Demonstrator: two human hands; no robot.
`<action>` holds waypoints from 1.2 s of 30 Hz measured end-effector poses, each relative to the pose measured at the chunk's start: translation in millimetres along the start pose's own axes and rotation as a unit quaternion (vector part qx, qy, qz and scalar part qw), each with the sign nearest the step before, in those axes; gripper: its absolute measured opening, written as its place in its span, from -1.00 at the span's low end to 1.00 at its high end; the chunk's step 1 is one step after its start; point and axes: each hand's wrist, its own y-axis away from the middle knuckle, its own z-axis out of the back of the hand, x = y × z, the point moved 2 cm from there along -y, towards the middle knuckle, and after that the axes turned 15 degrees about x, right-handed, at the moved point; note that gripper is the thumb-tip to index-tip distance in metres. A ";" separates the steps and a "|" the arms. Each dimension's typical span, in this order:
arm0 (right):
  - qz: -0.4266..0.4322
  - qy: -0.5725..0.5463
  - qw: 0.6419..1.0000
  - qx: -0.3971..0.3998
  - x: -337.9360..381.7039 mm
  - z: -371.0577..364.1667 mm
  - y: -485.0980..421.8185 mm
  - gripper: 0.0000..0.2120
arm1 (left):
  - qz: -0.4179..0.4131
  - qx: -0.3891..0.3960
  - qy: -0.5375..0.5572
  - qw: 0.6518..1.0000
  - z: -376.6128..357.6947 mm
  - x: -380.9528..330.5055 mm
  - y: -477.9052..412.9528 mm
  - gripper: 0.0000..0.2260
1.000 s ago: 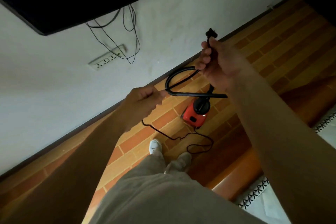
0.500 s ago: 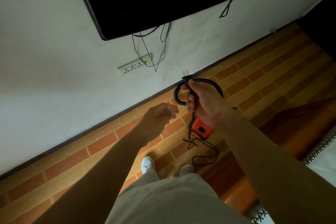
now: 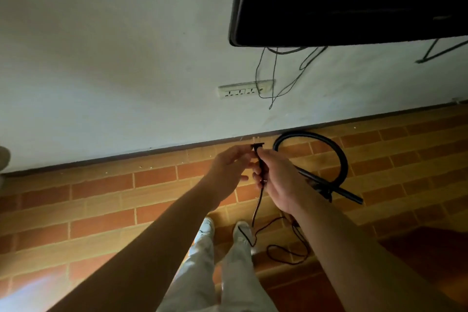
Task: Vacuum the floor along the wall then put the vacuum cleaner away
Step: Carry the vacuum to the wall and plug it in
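Note:
My right hand (image 3: 279, 181) grips the vacuum's black power cord (image 3: 255, 213) just below its plug (image 3: 257, 146), which points up toward the wall. My left hand (image 3: 229, 168) is beside it, fingertips pinching the cord just under the plug. The cord drops from my hands and lies in loose loops on the brick floor by my feet. The vacuum's black hose (image 3: 326, 144) curls in a loop on the floor to the right, with its straight tube (image 3: 336, 191) behind my right wrist. The vacuum's body is hidden behind my right arm.
A white socket strip (image 3: 238, 90) is on the white wall above my hands, with thin cables (image 3: 274, 76) hanging from a dark wall-mounted screen (image 3: 354, 0). A dark baseboard (image 3: 126, 158) runs along the wall. My white shoes (image 3: 241, 232) stand on the brick floor (image 3: 101, 210).
The view swung so the screen and socket strip are now at the upper right. My left hand closed in on the plug, and both hands now meet on the cord's end.

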 end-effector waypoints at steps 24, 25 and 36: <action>0.035 0.053 0.997 -0.043 2.7 40.6 -300.8 -0.77 | -0.040 -0.143 0.051 0.988 134.1 102.0 -218.3 -0.56; 0.042 0.053 0.997 -0.043 1.3 42.2 -302.2 -0.78 | -0.041 -0.144 0.051 0.987 136.4 103.9 -219.2 -0.57; 0.088 0.085 0.991 -0.051 10.2 40.9 -307.5 -0.78 | -0.043 -0.168 0.046 0.984 146.2 112.7 -212.3 -0.77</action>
